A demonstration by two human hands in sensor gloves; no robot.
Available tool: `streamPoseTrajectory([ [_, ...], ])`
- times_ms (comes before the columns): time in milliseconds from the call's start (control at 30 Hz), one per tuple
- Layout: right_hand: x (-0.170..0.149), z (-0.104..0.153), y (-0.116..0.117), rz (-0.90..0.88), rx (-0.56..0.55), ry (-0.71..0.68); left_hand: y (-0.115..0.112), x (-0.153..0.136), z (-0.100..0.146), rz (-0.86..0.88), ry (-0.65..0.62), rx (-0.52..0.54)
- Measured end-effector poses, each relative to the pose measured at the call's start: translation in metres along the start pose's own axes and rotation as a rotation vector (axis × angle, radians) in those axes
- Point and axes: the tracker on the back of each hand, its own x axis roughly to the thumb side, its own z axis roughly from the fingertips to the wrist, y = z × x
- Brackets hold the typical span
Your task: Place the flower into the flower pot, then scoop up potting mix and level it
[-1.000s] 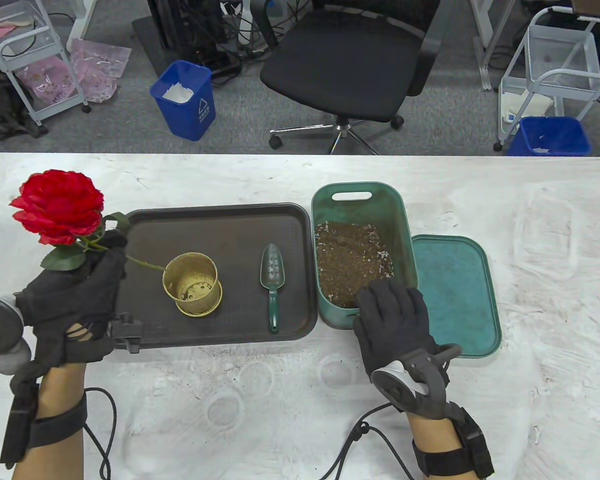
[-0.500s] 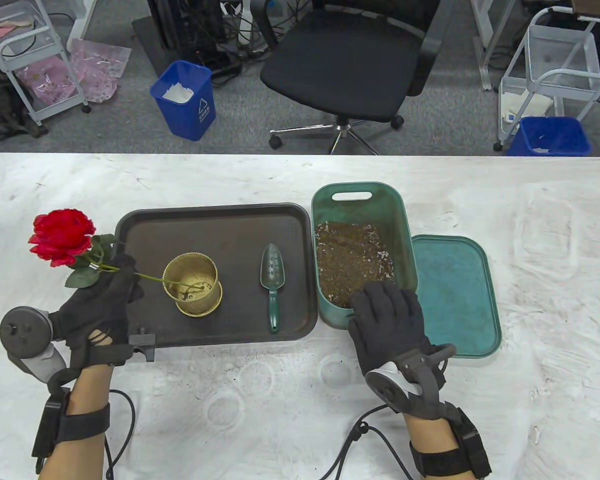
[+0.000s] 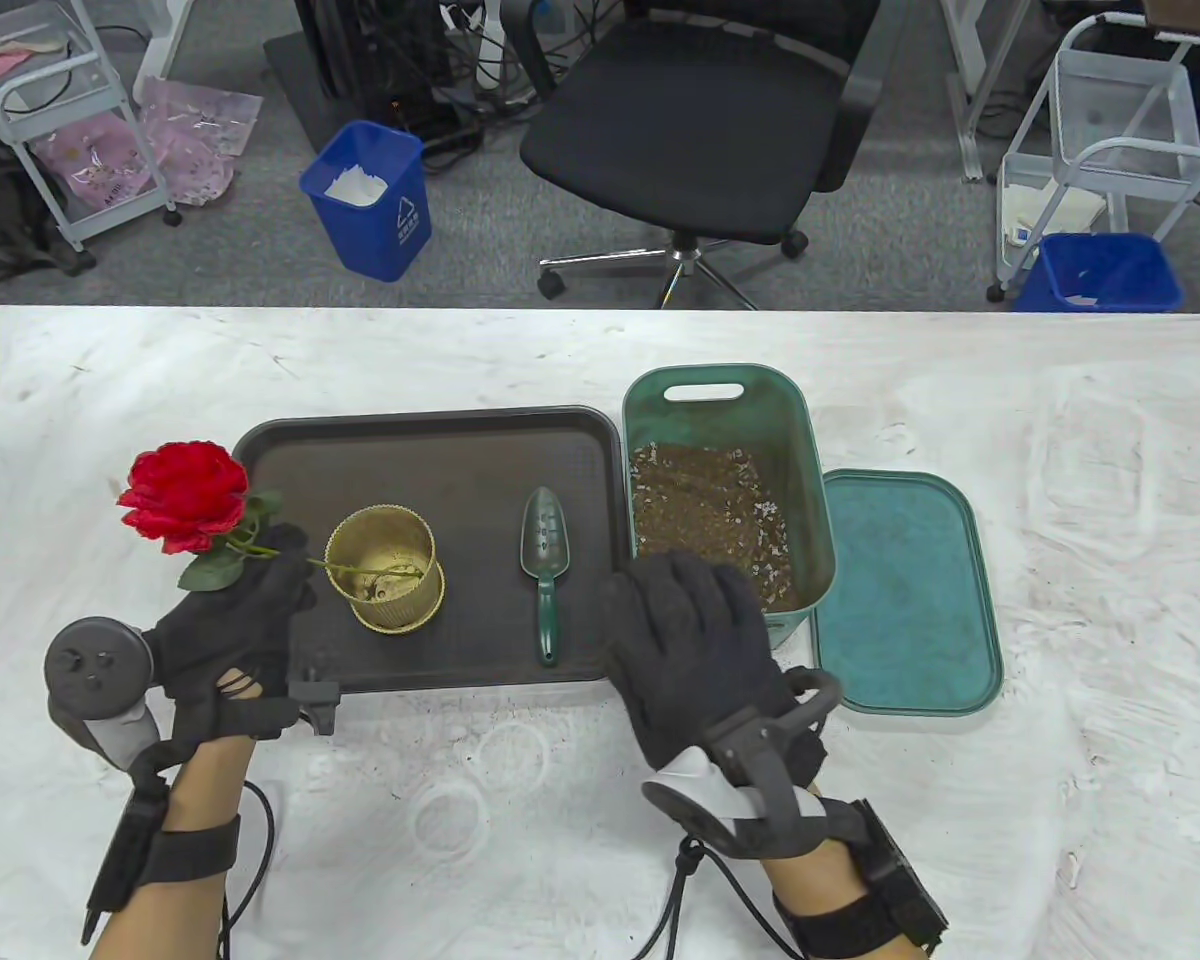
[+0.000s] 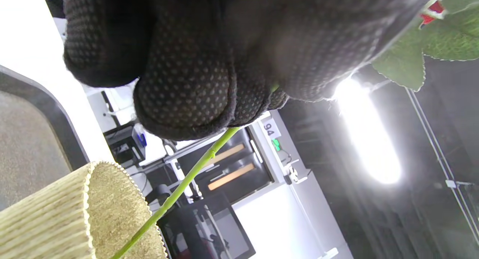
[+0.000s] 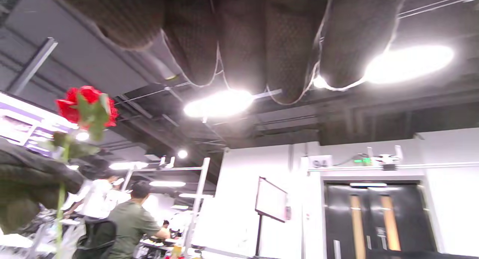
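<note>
- Left hand: grip pinched on the stem of the red rose, just under the lower leaves. Bloom tilted out to the left; stem slants right and down.
- Change over the last second: the left hand has dropped and moved right; the stem tip, then just outside the rim, is now inside the gold flower pot. The left wrist view confirms the stem crosses the rim. Rose is entered but not upright, and not let go.
- Right hand: fingers spread, grasping nothing. It has left the near end of the green soil bin and now hovers over the tray's near right corner, close to the green trowel.
- Reading: first step nearly done; right hand looks bound for the trowel handle.
- Potting mix lies untouched in the bin; bin lid to its right on the surface. Pot and trowel sit on the brown tray.
</note>
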Motion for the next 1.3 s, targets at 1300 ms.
streamPoseTrajectory([
  [1300,0.044,-0.057,0.234,0.436,1.316,0.848,-0.001,0.001,0.011,0.036,0.028,-0.008],
])
